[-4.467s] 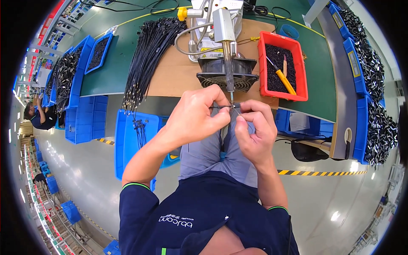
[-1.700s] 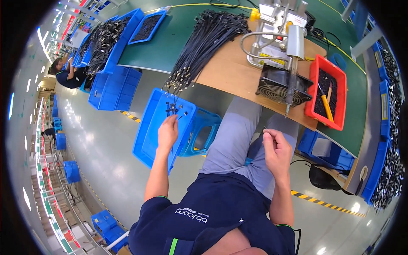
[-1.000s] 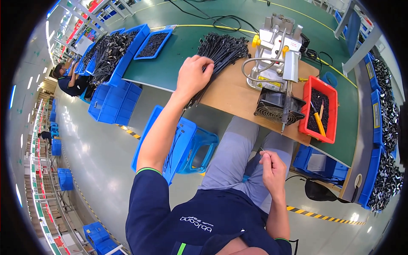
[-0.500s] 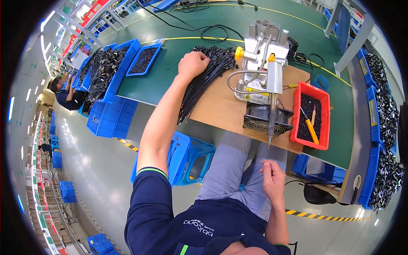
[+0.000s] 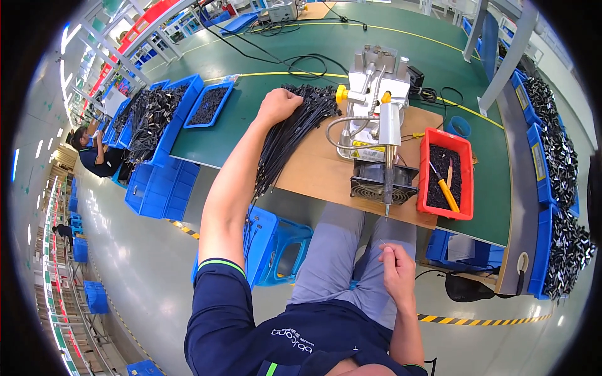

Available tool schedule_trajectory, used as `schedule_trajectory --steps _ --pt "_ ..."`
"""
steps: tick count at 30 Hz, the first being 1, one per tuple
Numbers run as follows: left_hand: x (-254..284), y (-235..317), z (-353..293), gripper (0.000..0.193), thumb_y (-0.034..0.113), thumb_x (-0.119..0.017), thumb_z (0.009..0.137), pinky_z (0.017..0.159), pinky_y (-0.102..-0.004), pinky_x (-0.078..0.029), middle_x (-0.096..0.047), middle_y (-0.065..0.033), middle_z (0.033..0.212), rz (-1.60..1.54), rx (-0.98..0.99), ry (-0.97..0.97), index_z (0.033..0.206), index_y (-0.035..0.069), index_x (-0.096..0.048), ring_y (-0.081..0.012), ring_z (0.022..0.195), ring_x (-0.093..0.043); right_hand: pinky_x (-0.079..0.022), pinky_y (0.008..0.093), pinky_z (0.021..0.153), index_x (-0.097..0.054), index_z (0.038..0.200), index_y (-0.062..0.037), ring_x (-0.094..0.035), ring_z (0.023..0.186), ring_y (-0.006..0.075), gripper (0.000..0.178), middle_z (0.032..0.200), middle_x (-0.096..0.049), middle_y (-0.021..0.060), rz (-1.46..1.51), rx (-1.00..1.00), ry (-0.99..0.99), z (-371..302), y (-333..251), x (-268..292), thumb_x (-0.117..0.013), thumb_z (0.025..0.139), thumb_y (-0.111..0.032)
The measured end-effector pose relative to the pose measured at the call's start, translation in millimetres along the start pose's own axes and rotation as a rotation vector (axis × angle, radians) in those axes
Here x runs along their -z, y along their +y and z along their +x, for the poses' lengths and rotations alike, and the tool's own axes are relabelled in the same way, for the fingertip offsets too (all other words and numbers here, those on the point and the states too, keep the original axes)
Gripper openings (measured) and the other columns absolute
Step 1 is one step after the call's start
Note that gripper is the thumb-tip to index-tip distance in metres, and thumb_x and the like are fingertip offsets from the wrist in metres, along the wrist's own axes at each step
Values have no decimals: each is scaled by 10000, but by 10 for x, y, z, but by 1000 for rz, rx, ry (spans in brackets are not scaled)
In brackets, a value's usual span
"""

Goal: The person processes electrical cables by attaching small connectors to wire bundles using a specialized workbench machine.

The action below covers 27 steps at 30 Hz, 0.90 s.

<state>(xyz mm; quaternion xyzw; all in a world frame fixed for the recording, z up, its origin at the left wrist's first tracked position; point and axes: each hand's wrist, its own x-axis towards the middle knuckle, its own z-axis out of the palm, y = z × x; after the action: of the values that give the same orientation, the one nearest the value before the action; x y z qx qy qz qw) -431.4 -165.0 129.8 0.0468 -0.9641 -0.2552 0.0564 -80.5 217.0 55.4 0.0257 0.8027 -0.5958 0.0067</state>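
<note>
My left hand [image 5: 279, 105] is at the upper left edge of a bundle of black cables [image 5: 291, 138] lying on the bench. Its fingers are pinched together against the cables; what lies between them is hidden. Low in front of my lap, my right hand [image 5: 397, 271] is closed, and a thin pale wire-like piece [image 5: 383, 244] sticks up from its fingertips. Above that hand, a metal nozzle [image 5: 387, 207] points down from a bench machine [image 5: 370, 113] with yellow knobs. A black fan [image 5: 379, 183] sits at the machine's front.
To the machine's right, a red bin [image 5: 465, 182] holds small black parts and a yellow-handled tool [image 5: 448, 194]. Blue bins [image 5: 179, 135] of black parts stand left, more [image 5: 544, 163] along the right edge. A blue stool [image 5: 288, 250] is beside my legs. Another person [image 5: 97, 153] sits far left.
The whole view has shifted slightly left and down. My left hand stays at the cable bundle. My right hand stays low with the thin piece in its fingers.
</note>
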Motion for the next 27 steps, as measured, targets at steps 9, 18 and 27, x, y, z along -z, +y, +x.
schedule_trajectory --steps 9,18,27 --pt "300 191 -298 159 147 -697 1026 702 -248 -574 -707 -13 912 -702 50 -152 1111 18 -735 -98 786 -673 -541 317 707 -742 1105 25 -685 770 171 200 877 -737 109 27 58 -28 -86 -76 -12 -615 1085 -128" --pt "836 506 -1251 270 124 -677 1073 748 -247 -577 -713 -26 1068 -859 -151 -165 1312 -3 -676 -87 918 -669 -548 313 724 -745 1158 34 -687 790 163 203 913 -737 108 127 74 -43 -45 -165 -20 -612 1092 -105" --pt "588 287 -1262 242 118 -668 1084 767 -234 -574 -705 -18 1050 -969 -8 -182 1299 8 -677 -82 899 -662 -489 258 627 -740 1214 -1 -579 693 82 237 898 -721 44 87 224 -85 -121 -184 -114 -578 1132 -155"
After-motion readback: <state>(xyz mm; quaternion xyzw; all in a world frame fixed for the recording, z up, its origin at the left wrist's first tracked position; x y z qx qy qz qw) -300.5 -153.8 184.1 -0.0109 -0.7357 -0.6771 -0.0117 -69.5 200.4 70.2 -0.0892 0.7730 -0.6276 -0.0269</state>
